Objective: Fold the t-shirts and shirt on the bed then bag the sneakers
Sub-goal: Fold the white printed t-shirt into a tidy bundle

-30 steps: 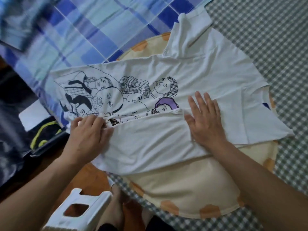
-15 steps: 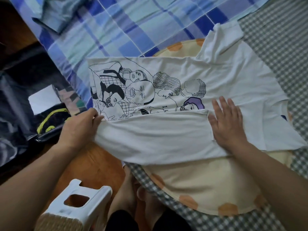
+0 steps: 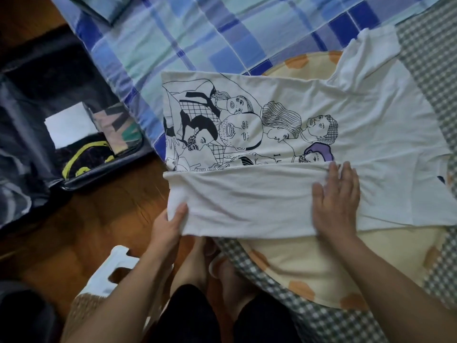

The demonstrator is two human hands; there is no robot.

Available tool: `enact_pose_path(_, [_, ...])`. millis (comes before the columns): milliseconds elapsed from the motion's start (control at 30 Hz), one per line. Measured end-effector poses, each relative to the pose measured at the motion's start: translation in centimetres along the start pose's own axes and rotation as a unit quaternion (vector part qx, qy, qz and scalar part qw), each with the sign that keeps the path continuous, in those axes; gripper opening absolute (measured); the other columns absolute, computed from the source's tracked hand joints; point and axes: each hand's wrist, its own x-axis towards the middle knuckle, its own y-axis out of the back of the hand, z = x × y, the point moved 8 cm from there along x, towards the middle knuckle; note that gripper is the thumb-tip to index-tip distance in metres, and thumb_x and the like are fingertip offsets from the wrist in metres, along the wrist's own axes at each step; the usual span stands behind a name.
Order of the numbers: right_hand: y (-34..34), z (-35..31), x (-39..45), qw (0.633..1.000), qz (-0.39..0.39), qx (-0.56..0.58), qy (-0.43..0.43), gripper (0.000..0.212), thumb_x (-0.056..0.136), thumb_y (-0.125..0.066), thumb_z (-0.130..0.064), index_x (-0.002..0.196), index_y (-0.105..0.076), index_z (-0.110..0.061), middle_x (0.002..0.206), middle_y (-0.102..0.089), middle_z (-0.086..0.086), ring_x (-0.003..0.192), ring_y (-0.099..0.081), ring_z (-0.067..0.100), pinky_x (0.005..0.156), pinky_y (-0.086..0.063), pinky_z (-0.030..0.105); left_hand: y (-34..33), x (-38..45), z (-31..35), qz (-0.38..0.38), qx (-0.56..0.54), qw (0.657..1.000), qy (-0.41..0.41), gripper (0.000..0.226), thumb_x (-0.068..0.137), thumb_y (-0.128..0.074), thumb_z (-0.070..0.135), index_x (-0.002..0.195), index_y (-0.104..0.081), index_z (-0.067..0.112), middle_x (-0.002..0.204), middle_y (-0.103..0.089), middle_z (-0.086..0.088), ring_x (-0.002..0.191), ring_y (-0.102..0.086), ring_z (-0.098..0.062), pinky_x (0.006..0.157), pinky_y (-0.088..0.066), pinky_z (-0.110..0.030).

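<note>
Folding of 1 t-shirt [image 3: 358, 100] is under way and only partly done. The white printed garment is spread across the near edge of the bed [image 3: 222, 33], over a round cream cushion [image 3: 309, 263] with orange spots, and its near side has been turned up over the front, so that a plain band of cloth is laid across the lower part of the drawing. The left hand [image 3: 168, 226] is closed on the hem corner of that band, thumb on top and fingers hidden beneath the cloth, just off the edge of the bed. The right hand [image 3: 336, 201] is laid flat on the band with fingers straight and slightly spread, nothing being gripped by it.

Beyond the right hand, the far side and the far sleeve are not yet folded in, and no crosswise fold has been made. By judgement, the task is at an early stage: this garment needs 2 or more further folds. No other t-shirt or shirt can be identified with certainty, and neither sneakers nor a bag for them are seen. Well to the left of the left hand, an open suitcase [image 3: 37, 149] is lying on the wooden floor [image 3: 99, 219].
</note>
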Motion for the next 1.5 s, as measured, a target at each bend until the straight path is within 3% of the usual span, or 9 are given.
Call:
enact_pose_path(100, [-0.6,0.0,0.0,1.0,0.0,-0.018,-0.007,0.065,0.1,-0.038,-0.042,0.155,-0.034,-0.008,0.159,-0.029,0.026,0.146,-0.026,0.043,0.123,-0.017,0.051,2.1,-2.0,0.6,0.039,0.102,0.993,-0.045,0.012,0.099,-0.062,0.03,0.092,-0.066,0.021,0.088,-0.071,0.004,0.069,-0.066,-0.002,0.057,-0.049,-0.012])
enact_pose_path(300, [-0.8,-0.6,0.0,0.999,0.007,-0.043,0.009,0.062,0.101,-0.041,-0.038,0.154,-0.035,-0.006,0.157,-0.032,0.027,0.144,-0.029,0.045,0.121,-0.02,0.052,2.0,0.6,-1.6,0.029,0.209,0.978,0.004,0.043,0.094,-0.06,0.055,0.084,-0.064,0.013,0.079,-0.07,-0.005,0.079,-0.068,-0.029,0.072,-0.054,-0.047])
enact_pose_path(400, [-0.5,-0.9,0.2,0.999,-0.001,-0.054,0.005,0.061,0.099,-0.043,-0.039,0.15,-0.041,-0.004,0.153,-0.038,0.028,0.14,-0.035,0.046,0.119,-0.023,0.053,1.5,2.9,0.2,0.071,0.302,0.95,0.037,0.034,0.097,-0.056,0.04,0.108,-0.059,0.008,0.108,-0.066,-0.018,0.103,-0.061,-0.038,0.09,-0.048,-0.046])
enact_pose_path(533, [2.4,-2.0,4.0,1.0,0.02,-0.011,0.012,0.044,0.089,-0.049,-0.029,0.124,-0.061,-0.007,0.136,-0.051,0.021,0.124,-0.046,0.042,0.109,-0.034,0.049,-0.6,1.8,13.1,0.197,0.358,0.881,-0.239,0.033,0.089,-0.06,0.011,0.122,-0.057,0.008,0.123,-0.051,-0.021,0.115,-0.045,-0.038,0.102,-0.036,-0.048])
enact_pose_path(733, [5.9,-0.6,19.7,0.999,-0.051,0.0,0.015,0.056,0.083,-0.044,-0.001,0.138,-0.051,-0.006,0.14,-0.045,0.018,0.123,-0.044,0.04,0.107,-0.032,0.04,-15.6,1.3,25.3,0.033,0.446,0.706,-0.55,0.048,0.082,-0.062,0.004,0.13,-0.06,0.005,0.126,-0.057,-0.018,0.118,-0.05,-0.038,0.101,-0.041,-0.051])
enact_pose_path(1033, [2.8,-2.2,36.2,0.979,-0.185,-0.069,0.055,0.068,0.09,-0.052,-0.01,0.155,-0.033,-0.02,0.157,-0.039,0.006,0.147,-0.027,0.029,0.121,-0.022,0.039,-20.2,8.5,29.6,0.055,0.58,0.607,-0.541,0.031,0.089,-0.052,0.043,0.107,-0.062,0.02,0.1,-0.058,-0.007,0.097,-0.053,-0.034,0.087,-0.037,-0.048])
enact_pose_path(1267, [1.8,-1.9,38.3,0.899,-0.292,-0.287,0.156,0.026,0.086,-0.062,-0.03,0.108,-0.05,-0.022,0.1,-0.068,0.001,0.105,-0.062,0.024,0.116,-0.021,0.04,-17.1,10.5,30.1,-0.034,0.649,0.579,-0.492,0.038,0.098,-0.04,0.061,0.097,-0.05,0.025,0.089,-0.067,0.006,0.091,-0.064,-0.024,0.089,-0.037,-0.039])
enact_pose_path(1367, [5.0,-0.8,37.4,0.934,-0.239,-0.216,0.155,0.011,0.085,-0.064,-0.024,0.095,-0.062,-0.02,0.094,-0.067,0.004,0.094,-0.063,0.032,0.079,-0.046,0.036,-15.8,10.0,30.8,-0.05,0.666,0.593,-0.45,0.041,0.097,-0.036,0.063,0.089,-0.041,0.024,0.079,-0.066,0.007,0.076,-0.062,-0.026,0.072,-0.041,-0.036])
enact_pose_path(1500, [11.7,1.7,30.8,0.986,-0.084,-0.055,0.132,0.018,0.075,-0.061,0.002,0.075,-0.058,-0.016,0.071,-0.052,0.003,0.068,-0.052,0.029,0.059,-0.032,0.033,-13.2,5.3,30.3,-0.049,0.615,0.588,-0.523,0.04,0.096,-0.041,0.059,0.08,-0.038,0.023,0.065,-0.054,0.005,0.054,-0.057,-0.026,0.049,-0.04,-0.032])
